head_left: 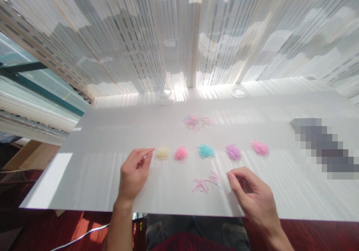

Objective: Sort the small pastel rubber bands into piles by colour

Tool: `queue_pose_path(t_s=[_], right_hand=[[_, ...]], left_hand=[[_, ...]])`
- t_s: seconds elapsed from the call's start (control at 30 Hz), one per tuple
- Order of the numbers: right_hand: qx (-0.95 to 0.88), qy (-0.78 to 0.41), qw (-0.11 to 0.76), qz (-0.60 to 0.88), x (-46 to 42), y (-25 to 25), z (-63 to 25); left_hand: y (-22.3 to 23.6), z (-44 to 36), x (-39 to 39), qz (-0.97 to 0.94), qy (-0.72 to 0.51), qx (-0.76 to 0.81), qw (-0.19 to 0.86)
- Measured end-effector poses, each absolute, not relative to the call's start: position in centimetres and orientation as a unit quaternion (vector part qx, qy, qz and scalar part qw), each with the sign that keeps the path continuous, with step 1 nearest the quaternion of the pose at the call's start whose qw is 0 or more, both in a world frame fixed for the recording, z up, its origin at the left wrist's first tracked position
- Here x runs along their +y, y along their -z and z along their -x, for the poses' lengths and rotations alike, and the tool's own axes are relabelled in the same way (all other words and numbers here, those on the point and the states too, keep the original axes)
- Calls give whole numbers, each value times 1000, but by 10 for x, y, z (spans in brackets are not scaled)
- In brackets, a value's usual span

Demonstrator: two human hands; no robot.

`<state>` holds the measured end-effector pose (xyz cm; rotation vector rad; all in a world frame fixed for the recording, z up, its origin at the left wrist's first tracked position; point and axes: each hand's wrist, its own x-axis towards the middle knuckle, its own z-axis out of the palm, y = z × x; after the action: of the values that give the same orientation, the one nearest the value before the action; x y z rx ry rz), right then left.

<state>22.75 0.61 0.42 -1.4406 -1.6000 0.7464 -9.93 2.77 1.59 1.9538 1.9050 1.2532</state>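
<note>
A row of small thread-like piles lies on the white table (92,157): a yellow pile (163,153), a pink pile (181,153), a teal pile (206,151), a purple pile (233,152) and a second pink pile (260,148). A mixed loose pile (197,121) lies farther back. Several loose strands (207,183) lie near the front edge. My left hand (134,174) rests on the table just left of the yellow pile, fingers pinched together. My right hand (252,196) hovers right of the loose strands, fingers curled in a pinch; whether either pinch holds a strand I cannot tell.
Two small clear dishes (164,92) (239,92) stand at the table's far edge in front of striped curtains. A blurred grey object (322,144) lies at the right. Cardboard boxes (28,155) and a white cable (81,236) are on the red floor at left.
</note>
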Motion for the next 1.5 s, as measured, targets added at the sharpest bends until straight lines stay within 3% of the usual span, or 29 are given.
queue_pose_path(t_s=[0.37,1.13,1.37,1.5], right_hand=[[-632,-293,419,582,6,-7,-222],[-634,-268,428,586,6,-6,-216],[-720,-252,409,501,6,-7,-218],[-754,-227,383,482,5,-9,-218]], left_hand=[[-13,110,52,-684,-286,656,139],[-1,106,50,-727,-378,566,90],[-13,89,38,-740,-428,518,-19],[-19,44,10,-788,-416,449,65]])
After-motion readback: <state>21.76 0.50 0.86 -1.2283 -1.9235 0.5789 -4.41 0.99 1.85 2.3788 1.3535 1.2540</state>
